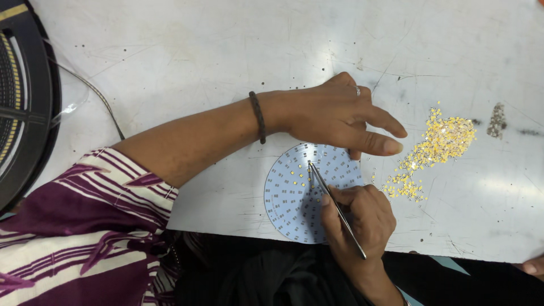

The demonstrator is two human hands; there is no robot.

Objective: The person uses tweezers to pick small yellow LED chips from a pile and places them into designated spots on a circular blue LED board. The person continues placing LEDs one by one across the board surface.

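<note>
Round white circuit board (289, 198): laid flat at the counter (226, 56) front edge. Tweezers (335, 207): pinched in the right hand (362, 218), tips set on the board. Left hand (334, 113): spread flat, empty, fingertips at the board's far rim. Yellow chips (439, 144): heaped just beside.

— What are those thin silver metal tweezers (335, 206) in my right hand (362, 218) like?

— Smooth steel, with a dull shine along the shaft.

— And the round pale-blue circuit board (289, 198) under my left hand (334, 116)?

— It looks like matt coated board, flat and smooth, dotted with small grey pads.

— The white worktable (187, 51)?

— Hard painted surface, scratched and scuffed, faintly glossy on the right.

— The heap of tiny yellow chips (439, 141)?

— Grainy, slightly glinting.

— My striped purple-and-cream sleeve (85, 226)?

— Soft woven cloth. The dark braided wristband (258, 116) looks like cord.
</note>
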